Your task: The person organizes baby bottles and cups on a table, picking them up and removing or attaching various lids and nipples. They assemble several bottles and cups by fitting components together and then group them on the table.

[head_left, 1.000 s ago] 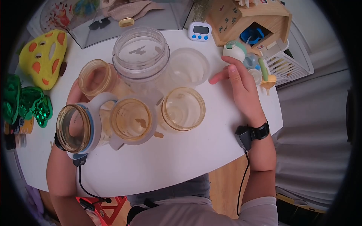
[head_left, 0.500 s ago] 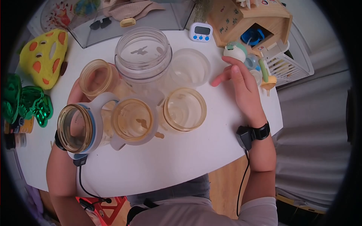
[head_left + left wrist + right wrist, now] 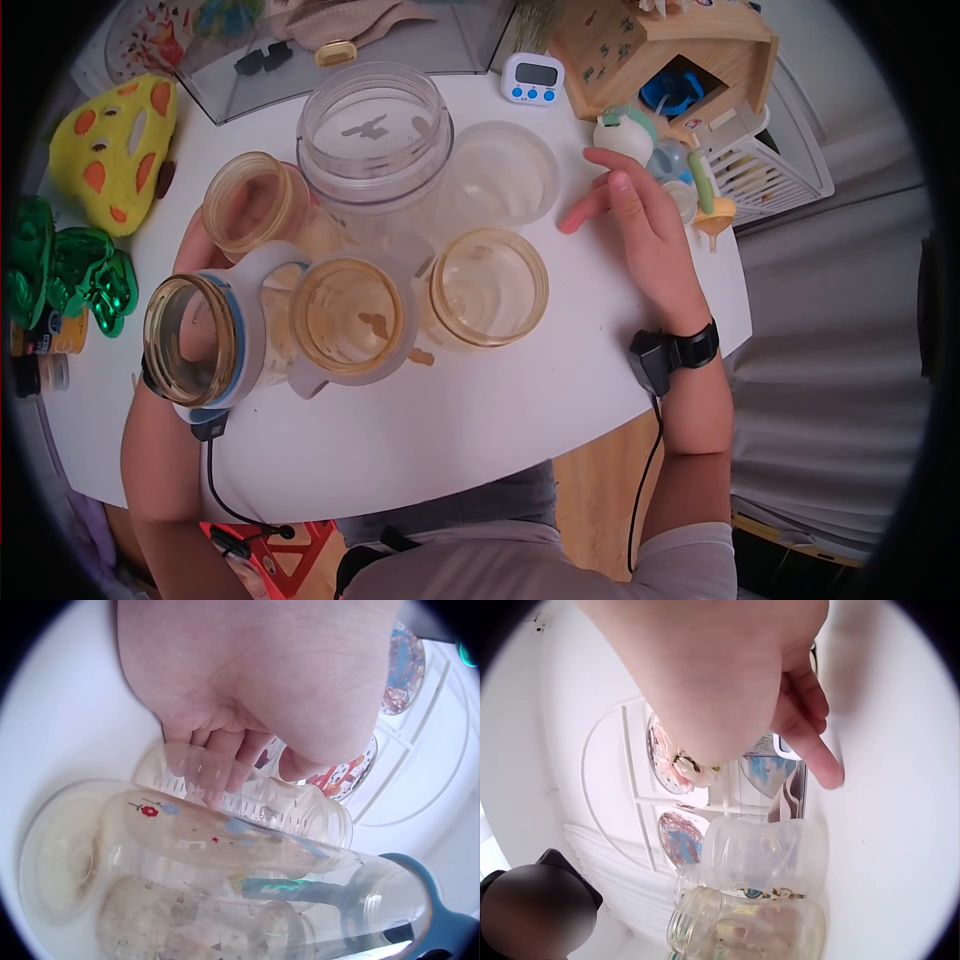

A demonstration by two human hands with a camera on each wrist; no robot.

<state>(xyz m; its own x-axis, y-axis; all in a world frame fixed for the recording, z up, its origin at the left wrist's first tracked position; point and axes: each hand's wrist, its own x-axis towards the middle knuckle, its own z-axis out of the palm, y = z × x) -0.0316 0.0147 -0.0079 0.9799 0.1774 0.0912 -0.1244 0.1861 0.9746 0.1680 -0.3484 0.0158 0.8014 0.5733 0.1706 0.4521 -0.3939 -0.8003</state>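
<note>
Several clear, wide-mouthed plastic bottles without lids stand close together on the white table. My left hand is at the left side, partly hidden behind an amber-tinted bottle and a bottle with a grey-blue handle. In the left wrist view its fingers reach loosely down against a bottle with measuring marks. A flower-printed bottle lies across the front of that view. To the right of the group, my right hand holds nothing, its fingers extended and a fingertip at the tabletop.
Among the bottles are a large clear one, a frosted one and two amber-rimmed ones. Behind stand a timer, a wooden house and a clear case. At the left are a yellow plush toy and a green shiny object.
</note>
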